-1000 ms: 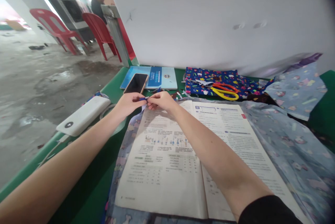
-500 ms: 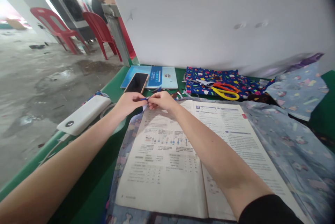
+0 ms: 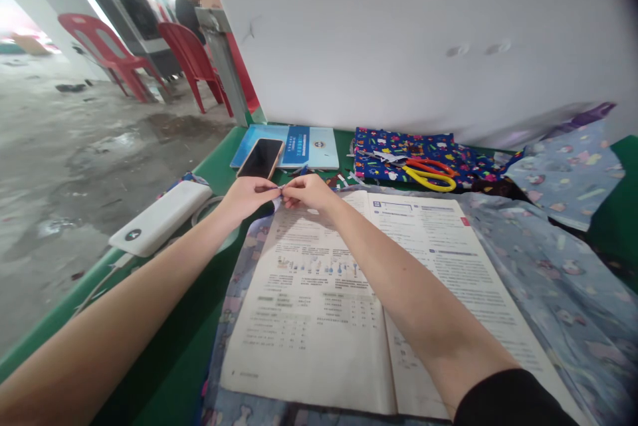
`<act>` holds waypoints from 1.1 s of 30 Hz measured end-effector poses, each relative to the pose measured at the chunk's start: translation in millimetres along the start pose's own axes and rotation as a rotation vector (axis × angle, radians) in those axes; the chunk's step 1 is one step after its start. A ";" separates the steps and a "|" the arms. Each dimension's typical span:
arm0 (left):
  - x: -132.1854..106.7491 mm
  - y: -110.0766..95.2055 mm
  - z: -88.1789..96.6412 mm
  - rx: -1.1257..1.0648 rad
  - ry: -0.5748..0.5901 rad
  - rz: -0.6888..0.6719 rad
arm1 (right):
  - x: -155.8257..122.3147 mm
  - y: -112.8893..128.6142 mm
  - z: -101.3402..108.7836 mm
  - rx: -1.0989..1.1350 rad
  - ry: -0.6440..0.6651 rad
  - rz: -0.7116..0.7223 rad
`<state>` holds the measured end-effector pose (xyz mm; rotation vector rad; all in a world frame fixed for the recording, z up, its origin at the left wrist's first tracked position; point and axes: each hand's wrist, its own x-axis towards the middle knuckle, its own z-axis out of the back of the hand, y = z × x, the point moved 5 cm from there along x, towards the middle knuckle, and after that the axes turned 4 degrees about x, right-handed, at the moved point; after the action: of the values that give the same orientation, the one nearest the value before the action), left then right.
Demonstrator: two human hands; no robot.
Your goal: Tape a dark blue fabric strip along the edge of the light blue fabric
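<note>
An open printed book [image 3: 309, 346] lies on a light blue patterned cloth [image 3: 563, 266] that shows past its edges. At the book's top left corner my left hand [image 3: 254, 195] and my right hand [image 3: 309, 192] meet fingertip to fingertip. Both are closed in a pinch on a small bit of the cloth's corner, mostly hidden by the fingers. My right forearm crosses over the left page. Just beyond my left hand, a phone [image 3: 260, 159] rests partly on a blue booklet [image 3: 319, 147].
Scissors [image 3: 429, 177] with orange and yellow handles lie on dark blue patterned cloth [image 3: 399, 137] by the white wall. A white power bank [image 3: 159, 218] with a cable sits on the green table's [image 3: 164, 353] left side. Farther off are red chairs [image 3: 182, 54] and a seated person [image 3: 188, 4].
My fingers have shifted slightly at the cloth's corner, and the dark blue bit by my left thumb no longer shows. The book and other things stay put.
</note>
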<state>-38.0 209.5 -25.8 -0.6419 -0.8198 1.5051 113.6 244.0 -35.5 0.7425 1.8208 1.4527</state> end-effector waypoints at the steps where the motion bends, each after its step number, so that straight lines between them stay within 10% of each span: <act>1: 0.4 1.0 -0.4 0.001 0.003 0.002 | 0.5 -0.4 0.1 -0.001 0.003 0.002; 33: -4.5 -8.0 -3.5 0.119 -0.007 -0.066 | 2.4 -0.8 1.1 -0.018 0.011 0.001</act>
<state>-30.0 205.6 -21.8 -0.5166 -0.7436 1.4844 113.0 246.3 -36.9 0.7278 1.8131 1.4746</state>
